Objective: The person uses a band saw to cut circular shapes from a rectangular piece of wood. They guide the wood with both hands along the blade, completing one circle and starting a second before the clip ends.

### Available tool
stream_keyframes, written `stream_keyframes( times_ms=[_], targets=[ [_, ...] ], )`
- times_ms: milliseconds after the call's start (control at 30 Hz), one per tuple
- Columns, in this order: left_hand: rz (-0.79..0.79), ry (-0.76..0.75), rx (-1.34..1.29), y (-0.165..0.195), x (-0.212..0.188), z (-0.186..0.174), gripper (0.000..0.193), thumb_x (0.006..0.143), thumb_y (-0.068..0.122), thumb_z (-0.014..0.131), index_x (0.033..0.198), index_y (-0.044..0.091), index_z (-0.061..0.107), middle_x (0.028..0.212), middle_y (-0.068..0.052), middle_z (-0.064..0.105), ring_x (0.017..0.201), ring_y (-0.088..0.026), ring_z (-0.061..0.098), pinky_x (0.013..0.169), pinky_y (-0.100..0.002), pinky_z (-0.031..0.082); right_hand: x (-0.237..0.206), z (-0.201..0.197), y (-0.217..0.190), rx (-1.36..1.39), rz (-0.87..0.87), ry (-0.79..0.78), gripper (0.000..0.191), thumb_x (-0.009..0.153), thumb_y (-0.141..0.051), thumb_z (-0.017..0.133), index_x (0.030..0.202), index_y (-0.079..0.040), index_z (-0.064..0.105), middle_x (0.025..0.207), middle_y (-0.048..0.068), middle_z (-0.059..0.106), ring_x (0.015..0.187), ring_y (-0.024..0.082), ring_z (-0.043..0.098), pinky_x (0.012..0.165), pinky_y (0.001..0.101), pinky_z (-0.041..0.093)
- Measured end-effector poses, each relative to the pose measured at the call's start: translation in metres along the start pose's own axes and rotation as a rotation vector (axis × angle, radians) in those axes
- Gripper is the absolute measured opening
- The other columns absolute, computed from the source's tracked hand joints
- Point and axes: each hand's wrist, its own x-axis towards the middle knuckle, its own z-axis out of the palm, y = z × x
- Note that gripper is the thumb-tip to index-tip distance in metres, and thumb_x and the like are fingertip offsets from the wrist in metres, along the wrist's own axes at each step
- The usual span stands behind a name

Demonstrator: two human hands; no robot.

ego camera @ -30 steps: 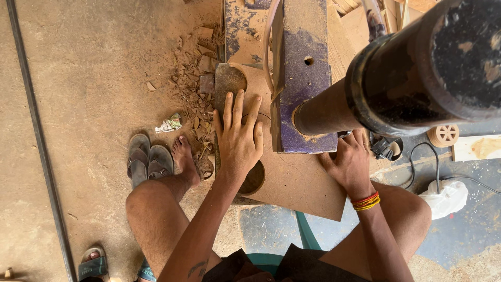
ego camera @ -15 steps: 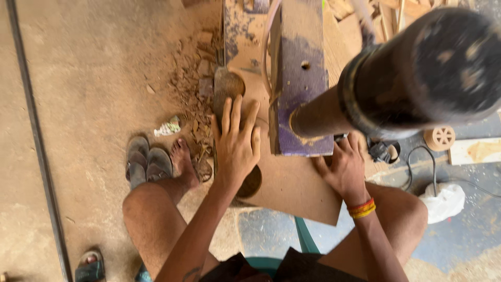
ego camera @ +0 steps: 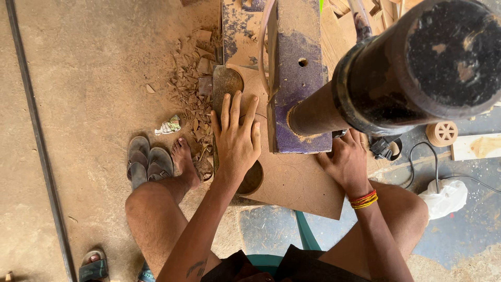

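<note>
**Both hands flat on the brown board at the purple machine**

Far to my left a thin dark metal rail is running along the dusty, sand-coloured concrete floor. A pair of worn grey rubber sandals is lying just beside my bare left foot. Above them a small crumpled white-and-green paper wrapper is sitting on the floor, its print too small to tell. Next to it a heap of flat, jagged brown wood chips is spreading toward the machine.

I am pressing my left hand palm-down, fingers spread, on the thin, smooth brown fibreboard sheet, which is lying across the machine's base in front of my knees. A round cut-out hole is showing in the sheet right under my wrist, and faint drawn circles are marking its surface. The scuffed purple metal machine body, dusted with sawdust, is standing between my hands, with a thick black rusty cylindrical motor jutting out on the right.

My right hand is resting flat on the sheet's right part, fingers reaching under the motor, red and yellow thread bangles circling the wrist. Further right, a small pale wooden wheel and a white crumpled plastic bag are lying on the floor.
</note>
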Motion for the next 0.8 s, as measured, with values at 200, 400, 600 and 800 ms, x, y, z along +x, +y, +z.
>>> stream_keyframes(
  times_ms=[200, 400, 600, 800],
  targets=[
    [-0.007, -0.008, 0.018, -0.002, 0.001, 0.004, 0.054, 0.103, 0.028, 0.050, 0.156, 0.022, 0.045, 0.165, -0.016, 0.033, 0.156, -0.036, 0.022, 0.122, -0.072, 0.016, -0.001, 0.005, 0.006, 0.004, -0.004, -0.006, 0.044, 0.083, -0.038, 0.077, 0.063, 0.000, 0.068, 0.092, 0.016, 0.062, 0.102, 0.033, 0.056, 0.101, 0.0516, 0.043],
    [-0.011, -0.015, 0.033, -0.003, 0.002, 0.006, 0.054, 0.104, 0.029, 0.050, 0.157, 0.022, 0.044, 0.165, -0.015, 0.032, 0.157, -0.036, 0.021, 0.123, -0.072, 0.016, -0.001, 0.015, 0.016, -0.059, 0.101, -0.111, 0.050, 0.081, -0.044, 0.080, 0.061, 0.000, 0.070, 0.074, 0.016, 0.059, 0.090, 0.031, 0.057, 0.100, 0.0513, 0.045],
    [-0.024, -0.015, 0.032, -0.002, 0.004, 0.005, 0.055, 0.104, 0.030, 0.051, 0.158, 0.022, 0.043, 0.166, -0.015, 0.033, 0.157, -0.036, 0.022, 0.123, -0.072, 0.016, -0.002, 0.024, 0.028, -0.051, 0.039, -0.078, 0.053, 0.079, -0.045, 0.082, 0.062, 0.004, 0.069, 0.066, 0.017, 0.060, 0.080, 0.032, 0.059, 0.086, 0.0513, 0.049],
    [-0.039, 0.008, 0.053, 0.003, 0.002, 0.005, 0.055, 0.104, 0.030, 0.051, 0.158, 0.022, 0.043, 0.166, -0.017, 0.032, 0.156, -0.036, 0.023, 0.122, -0.072, 0.017, 0.000, 0.027, 0.034, -0.056, 0.075, -0.128, 0.041, 0.071, -0.033, 0.082, 0.064, 0.006, 0.070, 0.057, 0.018, 0.060, 0.063, 0.032, 0.060, 0.082, 0.0499, 0.052]
  ],
)
